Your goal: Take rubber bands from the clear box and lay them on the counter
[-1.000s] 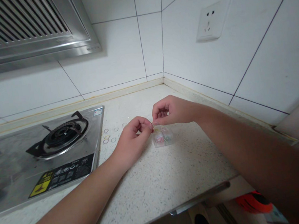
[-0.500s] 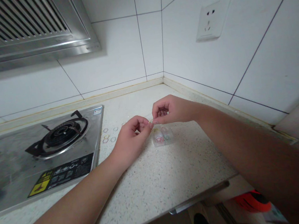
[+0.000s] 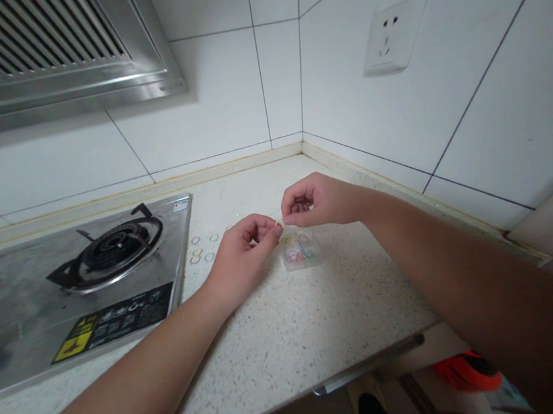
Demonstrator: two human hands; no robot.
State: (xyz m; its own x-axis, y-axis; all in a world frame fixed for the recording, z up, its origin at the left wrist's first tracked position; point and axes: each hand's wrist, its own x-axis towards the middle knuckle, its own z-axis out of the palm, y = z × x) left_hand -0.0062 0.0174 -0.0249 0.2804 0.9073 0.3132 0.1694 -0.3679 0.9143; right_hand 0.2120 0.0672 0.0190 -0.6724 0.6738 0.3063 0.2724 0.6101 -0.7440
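Note:
Between the thumb and forefinger of my left hand (image 3: 245,254) is a small yellow elastic band (image 3: 277,223). My right hand (image 3: 319,202) is closed in a pinch at the band's right side, its fingertips almost meeting those of the left. Just below the fingers, a clear divided plastic box (image 3: 306,264) lies on the counter. Yellow, pink and green bands show in its compartments. To the left of my left hand, several thin bands (image 3: 195,242) lie spread on the counter, some of them partly hidden by that hand.
A steel gas hob (image 3: 115,253) takes up the left of the speckled counter (image 3: 293,339). Above it hangs a range hood (image 3: 61,92). Tiled walls meet behind the counter, with a socket (image 3: 389,35) on the right one. An orange object (image 3: 468,371) sits below the counter edge.
My hands have barely moved; the right one is slightly higher. The yellow band shows more plainly between the fingertips, and more of the box's yellow bands is visible.

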